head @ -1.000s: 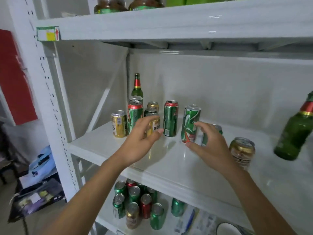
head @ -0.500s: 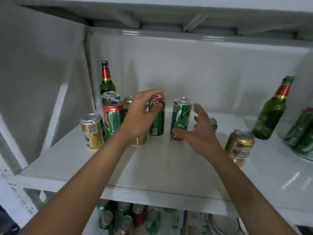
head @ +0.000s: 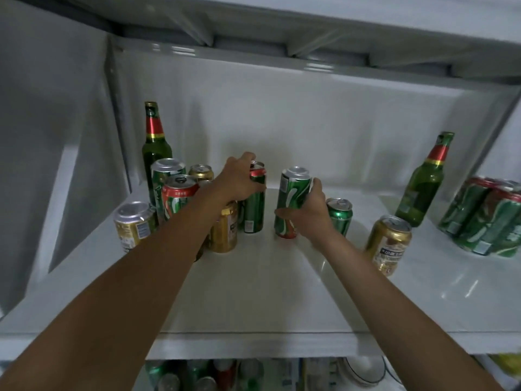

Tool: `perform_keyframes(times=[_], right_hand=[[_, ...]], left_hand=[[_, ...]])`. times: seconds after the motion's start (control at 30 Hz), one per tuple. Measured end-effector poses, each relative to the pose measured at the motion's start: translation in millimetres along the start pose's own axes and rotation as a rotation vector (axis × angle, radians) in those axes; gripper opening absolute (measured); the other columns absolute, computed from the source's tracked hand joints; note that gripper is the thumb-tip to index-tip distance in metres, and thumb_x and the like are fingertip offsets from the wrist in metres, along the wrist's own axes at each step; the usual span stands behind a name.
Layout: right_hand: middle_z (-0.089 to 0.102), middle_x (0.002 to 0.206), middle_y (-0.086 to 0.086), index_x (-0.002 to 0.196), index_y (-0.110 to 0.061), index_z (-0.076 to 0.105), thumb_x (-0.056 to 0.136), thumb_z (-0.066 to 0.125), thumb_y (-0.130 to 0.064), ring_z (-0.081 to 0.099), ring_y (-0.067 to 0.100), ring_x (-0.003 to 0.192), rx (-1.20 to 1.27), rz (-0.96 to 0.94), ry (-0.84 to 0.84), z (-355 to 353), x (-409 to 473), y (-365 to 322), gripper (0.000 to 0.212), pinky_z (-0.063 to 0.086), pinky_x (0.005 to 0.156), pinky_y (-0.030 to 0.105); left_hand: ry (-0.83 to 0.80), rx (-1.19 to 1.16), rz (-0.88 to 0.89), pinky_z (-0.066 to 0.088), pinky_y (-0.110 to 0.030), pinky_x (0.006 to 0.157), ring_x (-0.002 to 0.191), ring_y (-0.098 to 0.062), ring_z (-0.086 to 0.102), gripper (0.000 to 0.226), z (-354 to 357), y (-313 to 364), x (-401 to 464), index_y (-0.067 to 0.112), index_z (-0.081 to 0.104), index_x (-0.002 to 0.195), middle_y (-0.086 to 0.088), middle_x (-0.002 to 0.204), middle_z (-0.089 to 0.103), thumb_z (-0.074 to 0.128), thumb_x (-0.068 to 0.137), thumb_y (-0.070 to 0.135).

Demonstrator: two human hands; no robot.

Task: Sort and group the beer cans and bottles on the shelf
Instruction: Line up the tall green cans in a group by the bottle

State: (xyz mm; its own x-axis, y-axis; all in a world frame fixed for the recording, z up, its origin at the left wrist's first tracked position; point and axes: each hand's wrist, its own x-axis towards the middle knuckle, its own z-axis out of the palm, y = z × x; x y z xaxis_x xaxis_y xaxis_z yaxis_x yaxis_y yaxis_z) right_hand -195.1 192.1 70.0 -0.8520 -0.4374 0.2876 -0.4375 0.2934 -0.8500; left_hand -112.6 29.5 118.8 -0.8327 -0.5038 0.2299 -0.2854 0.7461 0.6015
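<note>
On the white shelf [head: 253, 300] my left hand [head: 239, 179] wraps around the top of a tall green can with a red rim [head: 253, 213]. My right hand [head: 310, 213] grips a tall green can with white swirls [head: 290, 198], which leans slightly. Left of them stand a gold can [head: 224, 232], a red-topped green can [head: 176, 198], a silver-topped green can [head: 166, 172], a small gold can [head: 200, 173] and a gold can with a silver lid [head: 132, 224]. A green bottle [head: 154, 142] stands at the back left, another green bottle [head: 423, 182] at the right.
A short green can [head: 340, 215] sits just behind my right wrist, and a gold can [head: 390, 244] stands to its right. A wrapped pack of green cans [head: 485, 218] lies at the far right. The shelf below holds several more cans [head: 203, 373] and a white bowl [head: 363, 371].
Both hands have reached forward and closed: the left onto the red-rimmed green can, the right onto the swirled green can. The view has moved closer to the shelf.
</note>
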Motion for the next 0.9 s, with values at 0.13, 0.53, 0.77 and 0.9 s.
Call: perform_keyframes(times=[0.13, 0.53, 0.77, 0.9], right_hand=[[0.057, 0.119, 0.011, 0.13, -0.014, 0.039, 0.052, 0.089, -0.016, 0.059, 0.032, 0.11, -0.026, -0.032, 0.048, 15, 4, 13, 0.093, 0.056, 0.089, 0.048], [0.064, 0.107, 0.0, 0.131, -0.006, 0.043, 0.07, 0.086, -0.001, 0.065, 0.025, 0.105, 0.016, -0.092, 0.07, 10, -10, 17, 0.075, 0.052, 0.087, 0.036], [0.066, 0.111, -0.007, 0.125, -0.024, 0.052, 0.071, 0.087, -0.001, 0.064, 0.006, 0.103, 0.275, -0.072, -0.003, -30, -29, -3, 0.069, 0.056, 0.088, 0.032], [0.072, 0.108, -0.003, 0.116, -0.028, 0.055, 0.075, 0.079, 0.013, 0.072, 0.012, 0.101, 0.416, -0.082, -0.045, -62, -45, -17, 0.062, 0.06, 0.084, 0.029]], left_hand=[[-0.032, -0.008, 0.017, 0.042, -0.029, 0.082, 0.106, -0.022, 0.054, 0.078, -2, -4, 9, 0.018, 0.04, 0.146, -0.012, 0.139, 0.057, 0.084, 0.083, 0.03], [0.103, -0.144, 0.112, 0.051, -0.031, 0.093, 0.116, -0.022, 0.06, 0.079, -10, -7, -3, 0.019, 0.052, 0.14, -0.006, 0.134, 0.061, 0.092, 0.072, 0.023], [0.179, -0.401, 0.182, 0.056, -0.029, 0.091, 0.104, -0.008, 0.064, 0.082, -38, 16, -35, 0.03, 0.05, 0.139, 0.001, 0.123, 0.063, 0.093, 0.07, 0.019], [0.154, -0.513, 0.261, 0.059, -0.035, 0.094, 0.107, -0.014, 0.069, 0.066, -40, 33, -47, 0.031, 0.061, 0.126, 0.001, 0.121, 0.069, 0.093, 0.07, 0.019]])
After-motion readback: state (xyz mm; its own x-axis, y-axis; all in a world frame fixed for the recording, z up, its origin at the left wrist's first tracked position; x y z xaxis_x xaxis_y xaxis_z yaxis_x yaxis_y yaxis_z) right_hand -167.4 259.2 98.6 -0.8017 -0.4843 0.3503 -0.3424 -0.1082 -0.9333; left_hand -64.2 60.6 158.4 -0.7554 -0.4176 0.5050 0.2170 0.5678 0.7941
